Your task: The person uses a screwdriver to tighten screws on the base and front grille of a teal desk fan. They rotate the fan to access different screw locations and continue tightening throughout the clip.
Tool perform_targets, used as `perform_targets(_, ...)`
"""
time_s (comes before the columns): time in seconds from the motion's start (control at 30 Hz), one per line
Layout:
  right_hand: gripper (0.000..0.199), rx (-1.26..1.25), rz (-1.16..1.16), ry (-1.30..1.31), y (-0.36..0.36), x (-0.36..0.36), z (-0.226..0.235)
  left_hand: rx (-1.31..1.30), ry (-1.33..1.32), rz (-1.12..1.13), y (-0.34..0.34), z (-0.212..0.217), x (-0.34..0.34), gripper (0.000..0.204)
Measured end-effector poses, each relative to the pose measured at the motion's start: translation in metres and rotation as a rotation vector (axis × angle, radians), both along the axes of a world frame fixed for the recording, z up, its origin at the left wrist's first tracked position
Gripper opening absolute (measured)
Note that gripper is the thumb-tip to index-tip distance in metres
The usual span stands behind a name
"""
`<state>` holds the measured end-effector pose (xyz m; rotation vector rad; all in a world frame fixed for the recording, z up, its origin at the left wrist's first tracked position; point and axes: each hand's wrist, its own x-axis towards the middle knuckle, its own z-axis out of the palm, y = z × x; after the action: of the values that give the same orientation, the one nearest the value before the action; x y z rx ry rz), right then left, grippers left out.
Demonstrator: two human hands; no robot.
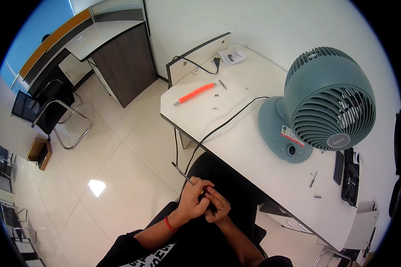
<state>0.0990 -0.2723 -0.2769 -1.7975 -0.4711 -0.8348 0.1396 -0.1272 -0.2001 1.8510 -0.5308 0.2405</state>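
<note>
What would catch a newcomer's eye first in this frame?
The big teal desk fan stands on the white table at the right, its black cord trailing off the table's edge. Farther back on the table lies an orange-handled screwdriver. Low in the middle, the left hand and right hand meet over the lap around a thin metal tool that points up and left.

Matt teal plastic fan (327,100), smooth white laminate desk (254,151), glossy tiled floor (116,178), ribbed orange plastic screwdriver handle (196,93).
</note>
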Motion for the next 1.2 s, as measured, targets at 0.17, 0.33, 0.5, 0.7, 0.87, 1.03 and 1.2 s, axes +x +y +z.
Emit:
perform_targets(0.17, 0.048, -0.002, 0.003, -0.007, 0.0000, 0.0006, -0.0011, 0.000, -0.009, 0.003, -0.0003, -0.0002, 0.0002, 0.039)
perform_targets(0.33, 0.048, 0.000, -0.001, -0.010, 0.0001, 0.0007, -0.0022, -0.003, -0.011, 0.005, -0.0005, -0.0002, 0.0001, 0.039)
perform_targets(0.5, 0.048, -0.002, 0.002, -0.013, -0.0001, 0.0007, -0.0017, -0.004, -0.004, 0.006, -0.0006, 0.0002, -0.0001, 0.039)
perform_targets(0.7, 0.049, 0.001, -0.003, -0.010, 0.0004, 0.0006, -0.0014, -0.005, -0.016, 0.007, -0.0007, -0.0009, 0.0003, 0.039)
perform_targets(0.87, 0.049, 0.018, 0.004, -0.003, 0.0008, 0.0008, -0.0024, -0.001, 0.002, -0.001, -0.0001, -0.0019, 0.0004, 0.039)
perform_targets(1.03, 0.048, 0.010, -0.006, 0.000, 0.0002, 0.0007, -0.0019, -0.014, -0.008, -0.003, -0.0006, -0.0020, 0.0005, 0.038)
perform_targets(1.2, 0.047, 0.006, -0.004, -0.006, 0.0002, 0.0008, -0.0004, -0.008, -0.017, -0.001, -0.0008, -0.0011, 0.0008, 0.038)
